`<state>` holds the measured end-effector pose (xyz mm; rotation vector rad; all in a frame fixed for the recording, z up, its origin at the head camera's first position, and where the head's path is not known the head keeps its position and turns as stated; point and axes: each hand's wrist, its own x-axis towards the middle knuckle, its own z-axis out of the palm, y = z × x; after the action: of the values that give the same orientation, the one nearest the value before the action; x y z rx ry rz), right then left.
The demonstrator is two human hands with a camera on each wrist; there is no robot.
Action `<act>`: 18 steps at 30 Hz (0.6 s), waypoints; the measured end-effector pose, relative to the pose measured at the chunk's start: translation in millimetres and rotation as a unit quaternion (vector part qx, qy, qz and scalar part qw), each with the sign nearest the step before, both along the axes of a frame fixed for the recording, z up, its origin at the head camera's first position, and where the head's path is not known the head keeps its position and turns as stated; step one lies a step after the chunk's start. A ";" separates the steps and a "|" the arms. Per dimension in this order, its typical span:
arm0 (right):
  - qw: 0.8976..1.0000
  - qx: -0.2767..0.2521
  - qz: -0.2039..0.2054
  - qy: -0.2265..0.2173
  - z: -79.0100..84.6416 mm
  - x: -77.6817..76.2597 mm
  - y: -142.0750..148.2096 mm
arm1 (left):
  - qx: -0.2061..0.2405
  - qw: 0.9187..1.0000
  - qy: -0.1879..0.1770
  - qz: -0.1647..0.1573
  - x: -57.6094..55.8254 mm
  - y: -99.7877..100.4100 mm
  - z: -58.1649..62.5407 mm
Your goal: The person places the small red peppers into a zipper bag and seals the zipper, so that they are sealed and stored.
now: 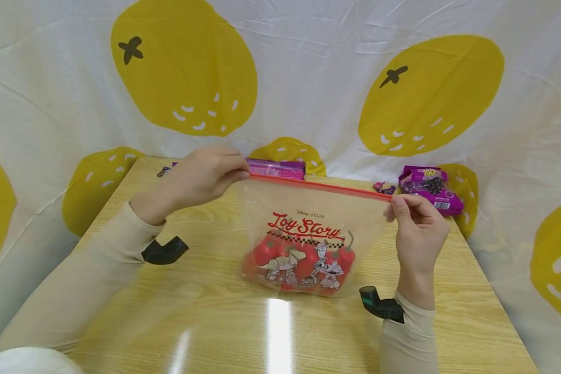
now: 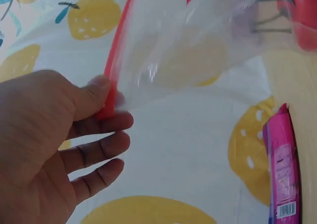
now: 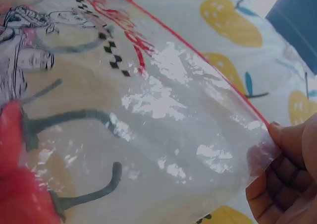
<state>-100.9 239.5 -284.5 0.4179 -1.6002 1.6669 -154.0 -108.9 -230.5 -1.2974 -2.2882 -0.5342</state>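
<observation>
A clear zip bag (image 1: 308, 208) printed with "Toy Story" hangs upright between my two hands, its red zip edge stretched along the top. Several red peppers (image 1: 304, 259) with green stems lie in its lower part. My left hand (image 1: 196, 174) pinches the left end of the red edge; in the left wrist view, thumb and forefinger grip it while the other fingers stay off. The right top corner is pinched by my right hand (image 1: 418, 228), as the right wrist view also shows. The zip edge runs straight and looks flat from end to end.
Behind the bag, a purple packet (image 1: 278, 169) lies at the back of the wooden table (image 1: 205, 311). Another purple bag (image 1: 430, 189) stands at the back right beside small wrapped candies (image 1: 384, 188). A white cloth with yellow fruit prints (image 1: 308, 67) hangs behind the table.
</observation>
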 end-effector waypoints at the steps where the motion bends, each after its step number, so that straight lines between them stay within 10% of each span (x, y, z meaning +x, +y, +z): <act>1: 1.000 -0.002 -0.001 0.002 -0.6 -1.1 2.0 | 0.002 1.000 0.000 0.005 -0.5 -3.9 0.6; 10: 0.994 0.054 -0.088 -0.035 3.9 1.9 -1.2 | 0.007 0.999 -0.044 0.012 3.3 -7.3 -4.1; 15: 0.949 0.190 -0.250 -0.006 13.4 15.2 -14.0 | 0.008 0.998 -0.055 0.029 10.1 -8.2 -7.8; 18: 0.930 0.259 -0.259 0.034 14.0 26.3 -30.8 | 0.019 0.998 -0.057 0.033 15.9 -9.6 -7.2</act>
<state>-74.5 208.7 -270.5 0.2707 -1.8896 0.8205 -138.1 -118.6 -237.7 -1.1965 -2.3921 -0.6409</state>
